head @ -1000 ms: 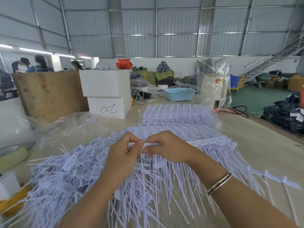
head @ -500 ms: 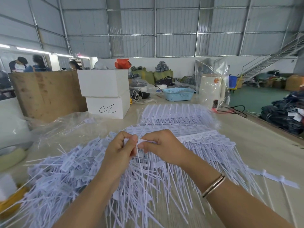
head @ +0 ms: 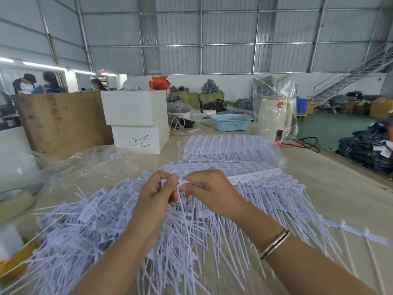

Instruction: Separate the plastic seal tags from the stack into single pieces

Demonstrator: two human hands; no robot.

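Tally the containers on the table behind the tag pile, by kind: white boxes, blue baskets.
White boxes: 2, the upper box stacked on the lower box
Blue baskets: 1, the basket to their right
Total: 3

Beige table [head: 331,188] bears white seal tags [head: 85,220]; boxes [head: 139,122]; basket [head: 230,122].

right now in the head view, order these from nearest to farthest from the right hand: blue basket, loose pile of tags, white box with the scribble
From the right hand:
1. Loose pile of tags, just to its left and below, on the table.
2. White box with the scribble, farther back on the left.
3. Blue basket, farthest, behind the wrapped tag sheets at the table's far end.
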